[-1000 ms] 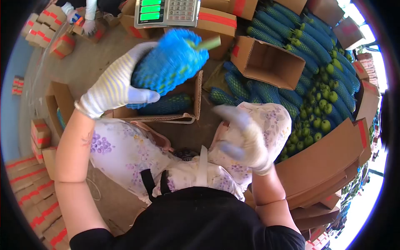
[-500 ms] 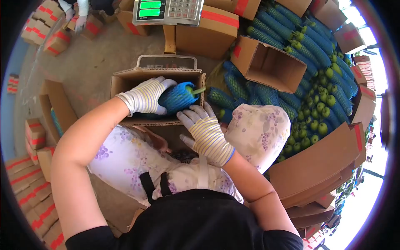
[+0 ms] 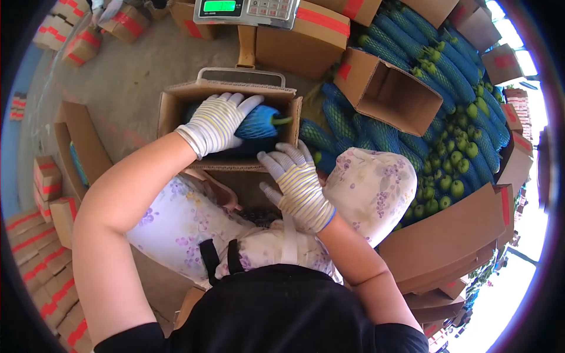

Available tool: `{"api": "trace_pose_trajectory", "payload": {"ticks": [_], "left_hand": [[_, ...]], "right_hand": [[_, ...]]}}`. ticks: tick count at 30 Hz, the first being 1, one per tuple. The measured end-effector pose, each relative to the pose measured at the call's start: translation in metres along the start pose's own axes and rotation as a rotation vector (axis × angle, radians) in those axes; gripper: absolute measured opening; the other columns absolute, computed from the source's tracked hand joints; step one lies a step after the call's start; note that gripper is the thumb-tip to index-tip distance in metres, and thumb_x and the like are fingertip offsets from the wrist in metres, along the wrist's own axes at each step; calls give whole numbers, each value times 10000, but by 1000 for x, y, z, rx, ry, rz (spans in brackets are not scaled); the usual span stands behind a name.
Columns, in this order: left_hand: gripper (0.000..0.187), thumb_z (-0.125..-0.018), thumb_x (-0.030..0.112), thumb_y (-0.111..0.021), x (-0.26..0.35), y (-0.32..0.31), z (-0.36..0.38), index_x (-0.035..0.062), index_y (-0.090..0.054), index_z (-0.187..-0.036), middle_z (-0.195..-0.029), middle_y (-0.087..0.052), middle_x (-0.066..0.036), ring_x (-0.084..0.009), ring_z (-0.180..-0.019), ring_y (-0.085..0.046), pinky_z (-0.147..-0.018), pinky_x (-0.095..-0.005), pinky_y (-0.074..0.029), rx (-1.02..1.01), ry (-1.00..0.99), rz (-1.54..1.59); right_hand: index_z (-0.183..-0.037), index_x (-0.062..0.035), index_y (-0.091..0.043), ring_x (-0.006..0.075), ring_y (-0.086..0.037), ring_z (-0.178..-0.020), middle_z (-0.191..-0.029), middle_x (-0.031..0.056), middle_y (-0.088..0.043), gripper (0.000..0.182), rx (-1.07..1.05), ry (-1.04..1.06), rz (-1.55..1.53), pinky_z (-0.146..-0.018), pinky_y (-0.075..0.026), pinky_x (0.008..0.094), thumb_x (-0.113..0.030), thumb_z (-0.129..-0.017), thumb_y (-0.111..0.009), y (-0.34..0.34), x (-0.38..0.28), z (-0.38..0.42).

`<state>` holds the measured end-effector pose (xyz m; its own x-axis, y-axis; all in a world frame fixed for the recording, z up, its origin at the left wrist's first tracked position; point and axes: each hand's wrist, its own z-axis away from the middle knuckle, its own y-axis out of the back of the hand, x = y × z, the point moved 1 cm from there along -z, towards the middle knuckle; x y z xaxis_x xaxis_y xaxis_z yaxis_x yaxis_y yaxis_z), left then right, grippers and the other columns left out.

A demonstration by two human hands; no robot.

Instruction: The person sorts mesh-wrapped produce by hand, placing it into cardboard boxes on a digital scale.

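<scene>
An open cardboard box (image 3: 169, 126) stands in front of my knees. Inside it lies a green gourd in a blue foam net sleeve (image 3: 259, 125), its green stem pointing right. My left hand (image 3: 219, 122), in a striped knit glove, reaches over the far side of the box and is wrapped over the gourd's left part. My right hand (image 3: 297, 185), gloved alike, is at the near right corner of the box. Its fingers are apart, with fingertips at the cardboard edge and nothing in them. The box's bottom is mostly hidden by my left hand and shadow.
A scale with a lit green display (image 3: 219, 6) stands behind the box. An open carton (image 3: 391, 91) lies tilted on sleeved gourds (image 3: 447, 65) piled at right. Flattened cardboard (image 3: 441, 241) leans nearer me. Taped cartons (image 3: 41, 259) are stacked at left. Another person's gloved hand (image 3: 110, 10) shows top left.
My left hand has moved slightly right and up with the gourd, which now lies more level. My right hand has shifted slightly away from the gourd's end. The whole view has shifted slightly.
</scene>
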<state>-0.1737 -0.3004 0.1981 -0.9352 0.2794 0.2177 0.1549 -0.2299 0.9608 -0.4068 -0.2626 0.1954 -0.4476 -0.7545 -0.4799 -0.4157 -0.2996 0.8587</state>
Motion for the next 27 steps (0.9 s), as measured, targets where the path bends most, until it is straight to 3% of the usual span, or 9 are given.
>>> {"api": "trace_pose_trajectory", "payload": {"ticks": [4, 6, 11, 14, 16, 20, 23, 25, 27], "left_hand": [[741, -699, 249, -793, -20, -43, 14, 108, -508, -1369, -1209, -599, -165, -370, -1108, -587, -976, -452, -474, 115, -79, -428], [566, -789, 219, -725, -11, -17, 8, 70, -562, -1310, -1207, -614, -175, -362, -1100, -595, -946, -446, -489, -198, 57, -78], [358, -912, 185, -624, -17, 18, 9, 48, -604, -1242, -1117, -655, -203, -384, -1036, -620, -930, -443, -490, -44, 14, 229], [351, -910, 200, -626, -18, 20, 10, 47, -619, -1226, -1092, -668, -196, -381, -1018, -629, -924, -440, -495, -59, 34, 250], [343, -907, 229, -624, -15, 22, 8, 49, -640, -1199, -1068, -680, -188, -381, -989, -639, -901, -444, -505, -132, 70, 214], [324, -903, 257, -617, -14, 15, 3, 55, -661, -1152, -1034, -683, -179, -374, -944, -648, -849, -466, -518, -192, 59, 111], [303, -901, 254, -616, -15, 10, 1, 58, -666, -1126, -1010, -686, -176, -373, -930, -648, -837, -471, -519, -260, 82, 46], [280, -895, 248, -618, -14, 7, 0, 53, -670, -1089, -995, -689, -174, -372, -929, -650, -833, -473, -519, -283, 93, 27], [264, -890, 241, -619, -16, 2, -3, 44, -669, -1058, -981, -690, -176, -375, -917, -653, -826, -477, -520, -349, 87, 43]], "right_hand": [[-1296, -71, -566, 333, -481, -1251, -1201, 118, -596, 615, -32, 16, -9, -1088, -334, 573, -263, -736, -730, 2, 0, -6], [-1281, -63, -575, 343, -484, -1256, -1229, 130, -590, 603, -8, 19, -51, -1077, -353, 565, -239, -728, -739, 8, -2, -4], [-1192, -22, -617, 388, -560, -1187, -1234, 184, -604, 540, 136, -78, -75, -1009, -449, 508, -103, -681, -769, 102, -6, 9], [-1248, 9, -609, 271, -602, -1127, -1239, 149, -632, 343, 769, -381, -88, -1002, -458, 393, -120, -930, -598, 142, 37, 67], [-1292, 43, -583, 206, -604, -1115, -1297, 143, -615, 353, 933, -519, -93, -1002, -464, 355, -130, -987, -536, 167, 84, 107], [-1287, 44, -584, 224, -607, -1126, -1253, 143, -638, 339, 848, -804, -35, -1014, -454, 343, -118, -997, -518, 154, 165, 186], [-1274, 28, -584, 233, -614, -1116, -1217, 144, -650, 312, 401, -914, 64, -994, -463, 332, -95, -1001, -499, 98, 226, 249], [-1264, 13, -579, 268, -614, -1106, -1221, 161, -634, 318, 542, -1133, -989, -969, -474, 343, -101, -969, -549, 51, 283, 302], [-1256, 4, -575, 311, -607, -1095, -1234, 182, -612, 355, 665, -1121, -1368, -941, -486, 367, -119, -924, -604, 7, 337, 350]]}}
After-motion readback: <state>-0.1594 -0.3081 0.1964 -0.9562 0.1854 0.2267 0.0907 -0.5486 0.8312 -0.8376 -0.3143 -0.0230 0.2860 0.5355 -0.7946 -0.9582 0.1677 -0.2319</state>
